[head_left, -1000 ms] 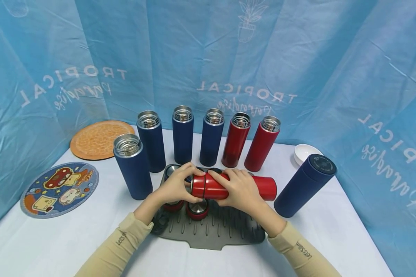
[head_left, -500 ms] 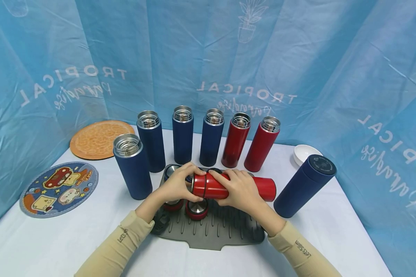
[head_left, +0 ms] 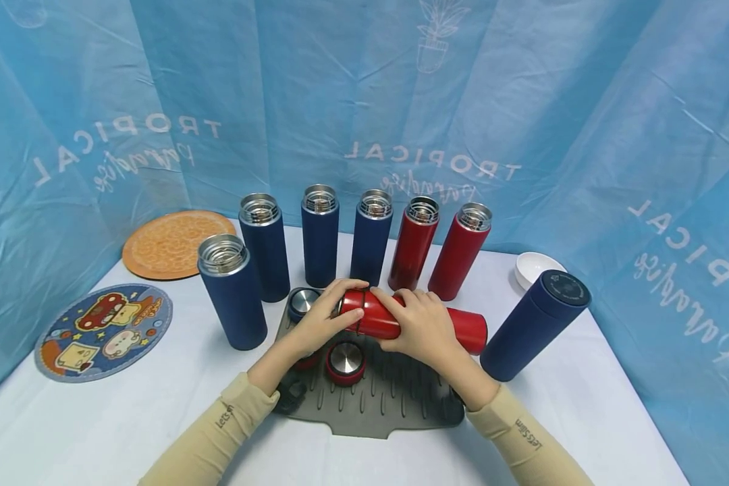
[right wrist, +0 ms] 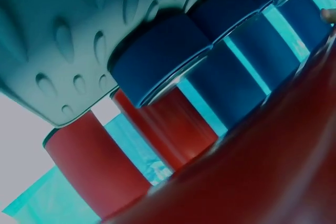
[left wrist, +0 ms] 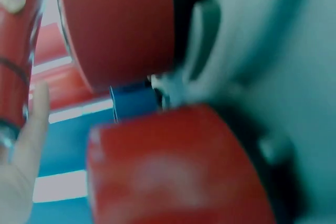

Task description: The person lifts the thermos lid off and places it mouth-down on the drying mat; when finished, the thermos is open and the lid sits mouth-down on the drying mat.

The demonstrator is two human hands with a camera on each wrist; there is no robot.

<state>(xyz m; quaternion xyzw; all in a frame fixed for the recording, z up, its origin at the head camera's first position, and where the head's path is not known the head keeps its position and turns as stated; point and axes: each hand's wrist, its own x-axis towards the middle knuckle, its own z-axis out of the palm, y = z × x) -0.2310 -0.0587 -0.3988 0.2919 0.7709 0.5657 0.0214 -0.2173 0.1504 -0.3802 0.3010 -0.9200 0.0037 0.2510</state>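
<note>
A red thermos bottle (head_left: 469,331) is held lying almost level above the grey mat, its lid end (head_left: 354,301) to the left. My left hand (head_left: 316,327) grips the lid, fingers over the top and thumb in front. Round the body, near the dark seam, my right hand (head_left: 424,322) holds the bottle. In the right wrist view the bottle's red side (right wrist: 257,177) fills the lower right. Below the left hand, a red lid (head_left: 345,364) with a steel top sits on the mat. A blue lid (head_left: 304,302) shows behind the left hand.
The ridged grey mat (head_left: 364,420) lies on a white table. Behind it stand several uncapped blue bottles (head_left: 320,250) and two uncapped red ones (head_left: 460,260). A capped blue bottle (head_left: 522,331) leans in view at right, near a white bowl (head_left: 534,268). Round mats (head_left: 179,244) lie left.
My left hand has turned and its thumb has moved up on the lid. The bottle's lid end has shifted slightly away and up. The right hand keeps its hold.
</note>
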